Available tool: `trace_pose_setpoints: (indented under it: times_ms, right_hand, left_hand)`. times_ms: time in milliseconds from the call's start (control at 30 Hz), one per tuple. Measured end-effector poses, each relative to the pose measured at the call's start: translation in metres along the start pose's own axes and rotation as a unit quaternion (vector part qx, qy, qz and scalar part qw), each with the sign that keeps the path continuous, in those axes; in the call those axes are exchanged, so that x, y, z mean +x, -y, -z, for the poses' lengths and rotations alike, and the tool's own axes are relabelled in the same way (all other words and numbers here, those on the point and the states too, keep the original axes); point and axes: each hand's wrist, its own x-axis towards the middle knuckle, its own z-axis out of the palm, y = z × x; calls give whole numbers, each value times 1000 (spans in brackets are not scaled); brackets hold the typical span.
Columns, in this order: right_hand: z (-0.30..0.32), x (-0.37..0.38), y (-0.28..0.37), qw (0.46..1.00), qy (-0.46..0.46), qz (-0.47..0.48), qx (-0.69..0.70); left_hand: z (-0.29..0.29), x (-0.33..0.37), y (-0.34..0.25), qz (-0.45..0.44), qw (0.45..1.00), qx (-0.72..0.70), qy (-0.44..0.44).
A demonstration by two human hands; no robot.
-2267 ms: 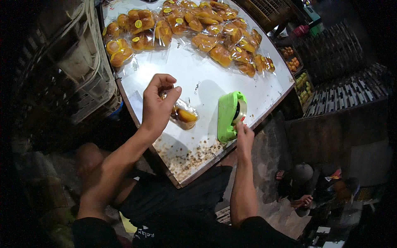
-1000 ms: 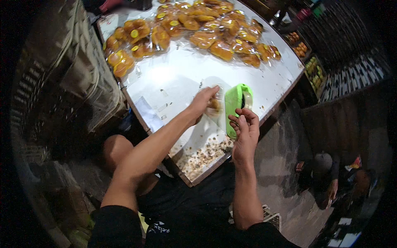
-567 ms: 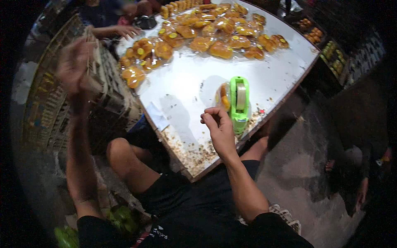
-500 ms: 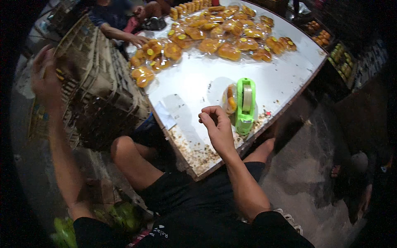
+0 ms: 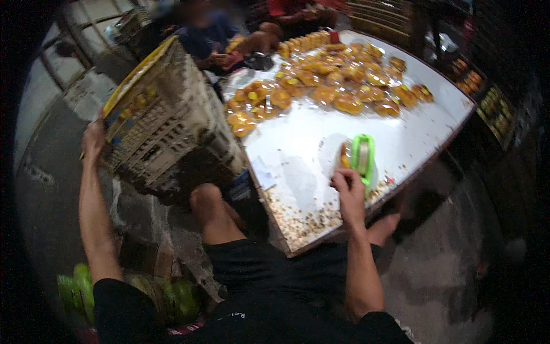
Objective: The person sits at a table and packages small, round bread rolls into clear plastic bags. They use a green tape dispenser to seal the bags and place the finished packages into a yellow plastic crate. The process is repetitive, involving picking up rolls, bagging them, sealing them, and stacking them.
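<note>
My left hand (image 5: 93, 140) is closed on the yellow edge of a dirty, pale plastic crate (image 5: 157, 123), tilted beside the table's left side. Bagged bread shows dimly through its slatted wall. At the table's near right, my right hand (image 5: 349, 188) has its fingers curled together; whatever is between them cannot be made out. It overlaps the lower part of a bright green tape dispenser (image 5: 370, 157) with a pale roll. Just left of the dispenser stands one bagged bun (image 5: 345, 153), partly hidden behind my fingers.
Many bagged golden buns (image 5: 335, 77) cover the far half of the white table (image 5: 298, 149). Crumbs (image 5: 309, 221) litter its near corner, and a paper slip (image 5: 262, 173) lies at its left edge. Beyond it, a co-worker's hands (image 5: 222, 59) show. Green bundles (image 5: 76, 289) lie lower left.
My left hand has come down from the air onto the crate, which now stands tilted up. My right hand has moved against the tape dispenser. The view has swung left.
</note>
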Motion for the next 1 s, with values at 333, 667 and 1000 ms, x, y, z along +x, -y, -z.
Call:
trace_pose_setpoints:
  times_ms: [333, 667, 1000]
  right_hand:
    - [-51, 15, 8, 999, 48, -23, 4]
    - [-109, 50, -16, 990, 111, -86, -17]
    - [-106, 90, -32, 981, 165, -42, -96]
  left_hand:
    - [68, -89, -175, 39, 998, -1, -50]
    - [107, -111, -237, 225, 971, 70, 48]
    - [-79, -306, -298, 579, 461, -654, -157]
